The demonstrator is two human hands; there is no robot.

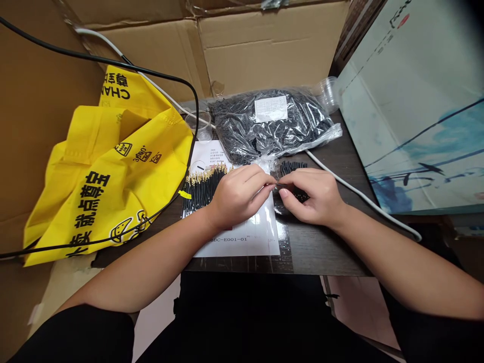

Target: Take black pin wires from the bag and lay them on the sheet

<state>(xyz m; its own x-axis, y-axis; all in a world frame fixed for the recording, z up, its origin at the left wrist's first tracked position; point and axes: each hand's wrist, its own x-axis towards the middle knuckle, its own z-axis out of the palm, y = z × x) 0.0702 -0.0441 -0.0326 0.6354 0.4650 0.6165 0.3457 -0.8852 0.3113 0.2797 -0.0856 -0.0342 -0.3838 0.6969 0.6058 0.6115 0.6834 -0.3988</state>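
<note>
My left hand [242, 194] and my right hand [312, 196] meet above the dark table [321, 247], fingertips pinched close together. A thin dark piece [280, 185] spans the small gap between them; its ends are hidden in the fingers. Beside my left hand, a bundle of black wires with gold-coloured tips [202, 189] lies on a printed white sheet [260, 242]. Short black pieces [293, 165] are piled behind and partly under my right hand. Beyond both hands sits a clear plastic bag packed with black items [242, 131], with a white label on it.
A yellow bag [124, 151] lies at the left, with a black cable [159, 74] crossing over it. A white cable [351, 187] runs along the right. Clear plastic cups [329, 95] stand at the back. Cardboard [264, 55] and a pale painted panel [412, 126] border the table.
</note>
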